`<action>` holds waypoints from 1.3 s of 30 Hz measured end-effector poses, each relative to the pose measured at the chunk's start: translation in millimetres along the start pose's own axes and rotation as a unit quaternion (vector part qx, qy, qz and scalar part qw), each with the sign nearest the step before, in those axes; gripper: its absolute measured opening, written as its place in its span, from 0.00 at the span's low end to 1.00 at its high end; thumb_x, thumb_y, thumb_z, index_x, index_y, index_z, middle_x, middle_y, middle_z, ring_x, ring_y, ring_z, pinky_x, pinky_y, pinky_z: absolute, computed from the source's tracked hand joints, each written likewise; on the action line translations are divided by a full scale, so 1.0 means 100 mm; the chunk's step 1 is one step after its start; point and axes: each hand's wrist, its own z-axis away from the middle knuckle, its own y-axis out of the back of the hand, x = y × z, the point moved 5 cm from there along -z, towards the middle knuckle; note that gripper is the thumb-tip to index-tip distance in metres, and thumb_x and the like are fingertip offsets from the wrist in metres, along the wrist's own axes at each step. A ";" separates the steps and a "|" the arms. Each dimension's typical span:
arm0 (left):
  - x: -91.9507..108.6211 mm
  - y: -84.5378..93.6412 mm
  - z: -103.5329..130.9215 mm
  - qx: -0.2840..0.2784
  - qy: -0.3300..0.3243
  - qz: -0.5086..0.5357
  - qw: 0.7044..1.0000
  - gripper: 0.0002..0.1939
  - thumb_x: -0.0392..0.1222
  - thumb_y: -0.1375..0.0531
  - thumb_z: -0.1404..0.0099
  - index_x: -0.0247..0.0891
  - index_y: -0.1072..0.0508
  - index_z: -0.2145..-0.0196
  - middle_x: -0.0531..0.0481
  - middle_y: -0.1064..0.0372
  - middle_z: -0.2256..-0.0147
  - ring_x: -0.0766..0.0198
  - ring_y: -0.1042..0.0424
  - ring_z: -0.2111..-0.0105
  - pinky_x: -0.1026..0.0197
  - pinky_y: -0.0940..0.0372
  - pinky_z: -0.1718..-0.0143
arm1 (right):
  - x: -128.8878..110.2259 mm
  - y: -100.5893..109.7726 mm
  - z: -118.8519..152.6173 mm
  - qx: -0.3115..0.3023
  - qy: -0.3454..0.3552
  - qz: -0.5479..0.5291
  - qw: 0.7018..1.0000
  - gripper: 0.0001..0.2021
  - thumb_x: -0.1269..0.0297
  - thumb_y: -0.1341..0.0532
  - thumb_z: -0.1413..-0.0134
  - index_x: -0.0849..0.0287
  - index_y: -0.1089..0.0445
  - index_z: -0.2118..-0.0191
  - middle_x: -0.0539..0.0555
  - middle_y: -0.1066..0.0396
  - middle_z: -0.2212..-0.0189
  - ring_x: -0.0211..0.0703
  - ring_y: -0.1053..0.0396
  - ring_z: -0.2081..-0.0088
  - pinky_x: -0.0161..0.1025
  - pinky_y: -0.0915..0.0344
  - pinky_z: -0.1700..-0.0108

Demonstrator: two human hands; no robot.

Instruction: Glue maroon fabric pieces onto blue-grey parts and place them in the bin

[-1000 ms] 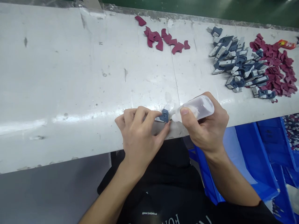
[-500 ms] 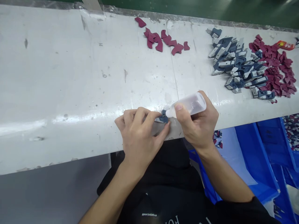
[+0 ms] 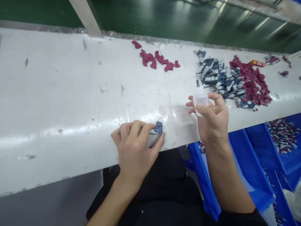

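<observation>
My left hand (image 3: 136,144) pinches a small blue and white part (image 3: 158,127) against the white table (image 3: 70,94) near its front edge. Raised over the table to the right, my right hand (image 3: 213,116) holds a translucent white bottle (image 3: 200,99) between thumb and fingers, its thin nozzle pointing up. The bottle is apart from the blue and white part. Beyond my right hand lies a heap of blue and white parts (image 3: 218,75), with a pile of maroon pieces (image 3: 256,84) beside it.
Several loose maroon pieces (image 3: 149,59) lie at the back middle. An orange-red wrapper (image 3: 257,63) is behind the maroon pile. Blue bins (image 3: 263,147) with parts stand below the table at the right. A metal post (image 3: 87,17) rises at the back edge.
My right hand has lifted the bottle away from the part, moving right and turning the nozzle upward. My left hand still holds the part. The camera view has shifted, showing more of the back.
</observation>
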 end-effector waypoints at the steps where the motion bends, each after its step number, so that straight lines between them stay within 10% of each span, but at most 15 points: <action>1: -0.01 0.00 0.00 0.003 -0.005 -0.004 1.000 0.08 0.44 0.30 0.27 0.41 0.22 0.56 0.46 0.23 0.62 0.47 0.30 0.56 0.46 0.44 0.52 | 0.02 0.04 -0.06 0.009 0.012 0.016 1.000 0.17 0.58 0.27 0.39 0.49 0.30 0.49 0.53 0.18 0.54 0.53 0.16 0.52 0.48 0.20 0.54; 6: -0.04 -0.01 0.02 0.017 -0.028 -0.007 0.999 0.08 0.45 0.30 0.26 0.42 0.23 0.54 0.46 0.23 0.62 0.48 0.31 0.55 0.46 0.44 0.51 | 0.08 0.12 -0.21 0.016 0.110 0.172 0.979 0.18 0.53 0.37 0.26 0.48 0.35 0.37 0.61 0.24 0.35 0.59 0.27 0.32 0.65 0.35 0.29; 13: -0.06 0.00 0.02 0.015 -0.021 -0.005 1.000 0.07 0.44 0.31 0.25 0.41 0.23 0.53 0.47 0.23 0.61 0.48 0.30 0.55 0.46 0.43 0.50 | 0.29 0.17 -0.22 -0.052 0.032 0.257 0.965 0.22 0.52 0.35 0.29 0.52 0.41 0.39 0.67 0.26 0.36 0.60 0.27 0.35 0.62 0.32 0.34; 18: -0.07 0.00 0.03 0.018 -0.020 0.001 1.000 0.06 0.43 0.32 0.25 0.41 0.23 0.54 0.47 0.23 0.61 0.48 0.30 0.56 0.46 0.43 0.51 | -0.04 0.26 0.14 0.101 0.044 0.376 0.920 0.21 0.54 0.30 0.38 0.53 0.33 0.45 0.61 0.27 0.47 0.58 0.27 0.49 0.56 0.28 0.49; 22: -0.08 -0.01 0.04 0.018 -0.024 -0.012 0.999 0.08 0.46 0.33 0.24 0.40 0.23 0.54 0.46 0.23 0.62 0.49 0.29 0.56 0.47 0.42 0.51 | -0.38 -0.23 0.34 0.005 0.151 0.321 0.935 0.03 0.66 0.39 0.27 0.52 0.27 0.55 0.49 0.29 0.68 0.43 0.31 0.70 0.43 0.32 0.67; 24: -0.08 -0.01 0.04 0.018 -0.027 -0.016 0.999 0.09 0.47 0.33 0.23 0.39 0.23 0.54 0.47 0.22 0.62 0.49 0.29 0.57 0.46 0.42 0.51 | -0.38 -0.59 0.16 -0.073 0.158 0.308 0.935 0.09 0.67 0.42 0.25 0.53 0.22 0.52 0.53 0.22 0.61 0.44 0.25 0.67 0.43 0.28 0.63; 29: -0.06 0.02 0.06 0.015 -0.016 0.010 1.000 0.07 0.45 0.35 0.23 0.39 0.23 0.54 0.47 0.22 0.62 0.50 0.27 0.56 0.47 0.41 0.50 | -0.10 -1.10 -0.78 -0.037 0.034 0.400 0.915 0.15 0.65 0.42 0.24 0.61 0.23 0.40 0.67 0.26 0.40 0.54 0.20 0.53 0.53 0.25 0.44; 35: -0.04 0.03 0.08 0.022 -0.007 0.011 1.000 0.06 0.42 0.36 0.22 0.38 0.22 0.54 0.48 0.22 0.62 0.50 0.27 0.56 0.46 0.41 0.50 | 0.09 -1.19 -1.13 -0.050 0.022 0.421 0.905 0.13 0.75 0.44 0.30 0.60 0.21 0.55 0.64 0.22 0.53 0.57 0.21 0.53 0.52 0.27 0.45; 39: -0.04 0.03 0.08 0.020 -0.017 0.001 1.000 0.05 0.42 0.36 0.22 0.38 0.22 0.55 0.48 0.23 0.63 0.51 0.28 0.58 0.47 0.41 0.51 | 0.12 -1.10 -0.99 -0.077 0.046 0.425 0.901 0.15 0.72 0.42 0.31 0.60 0.21 0.46 0.63 0.22 0.50 0.56 0.21 0.53 0.51 0.26 0.45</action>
